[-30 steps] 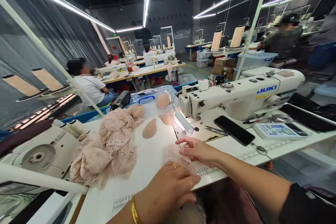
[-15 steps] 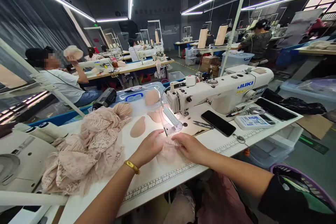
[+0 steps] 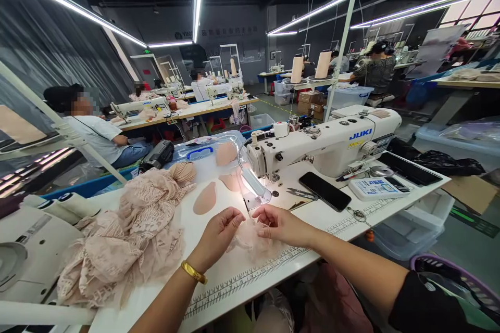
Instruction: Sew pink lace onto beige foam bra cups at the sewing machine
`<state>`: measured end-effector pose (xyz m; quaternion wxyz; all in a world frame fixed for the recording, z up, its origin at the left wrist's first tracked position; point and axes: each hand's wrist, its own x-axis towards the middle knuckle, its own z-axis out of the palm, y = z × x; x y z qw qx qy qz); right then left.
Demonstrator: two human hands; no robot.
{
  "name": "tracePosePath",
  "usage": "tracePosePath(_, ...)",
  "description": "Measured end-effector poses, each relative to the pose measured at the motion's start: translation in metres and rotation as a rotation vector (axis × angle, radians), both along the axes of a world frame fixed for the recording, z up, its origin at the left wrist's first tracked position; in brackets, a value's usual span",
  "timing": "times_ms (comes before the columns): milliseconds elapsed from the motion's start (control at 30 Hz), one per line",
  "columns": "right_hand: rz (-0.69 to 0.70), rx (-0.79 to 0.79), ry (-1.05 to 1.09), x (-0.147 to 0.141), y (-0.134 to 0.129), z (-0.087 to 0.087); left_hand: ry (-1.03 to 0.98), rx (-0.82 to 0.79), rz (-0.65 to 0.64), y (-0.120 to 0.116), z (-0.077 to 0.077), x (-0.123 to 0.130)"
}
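Both of my hands hold a pale pink piece of lace fabric at the front of the sewing machine. My left hand, with a gold bangle at its wrist, pinches the fabric's left upper edge. My right hand has thumb and fingers closed on its right upper edge. Just beyond the fingers is the lit needle area with a small lamp. A beige bra cup lies left of the needle area, with another cup behind it. A heap of pink lace lies farther left.
Thread snips, a black phone and a white-and-blue box lie right of the needle area. A printed ruler runs along the table's front edge. A clear lidded bin stands behind. A co-worker sits at the far left.
My hands have drawn slightly back from the needle area, lifting the fabric's edge between pinched fingers; before, they lay flatter on it. The co-worker at left has lowered a raised pale cup-shaped piece.
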<state>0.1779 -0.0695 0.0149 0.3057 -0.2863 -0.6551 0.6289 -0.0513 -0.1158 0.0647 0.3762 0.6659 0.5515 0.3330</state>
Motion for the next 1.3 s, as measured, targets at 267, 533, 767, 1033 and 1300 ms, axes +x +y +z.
tracePosePath(267,-0.164,0.282,-0.127,-0.004,-0.009,0.005,-0.017,-0.149,-0.132,-0.01,0.003,-0.011)
tracePosePath(533,-0.125,0.225,0.125,-0.002,-0.021,0.018,0.059,-0.33,-0.268,-0.021,-0.006,-0.031)
tracePosePath(767,0.156,-0.189,0.082,-0.018,0.007,0.014,0.264,-0.103,-0.126,0.014,0.014,-0.058)
tracePosePath(1033,0.21,-0.352,0.165,-0.018,0.038,-0.005,0.716,0.238,0.045,0.119,-0.011,-0.041)
tracePosePath(1300,0.283,-0.348,0.139,-0.017,0.036,-0.009,0.908,0.217,-0.014,0.148,-0.03,-0.062)
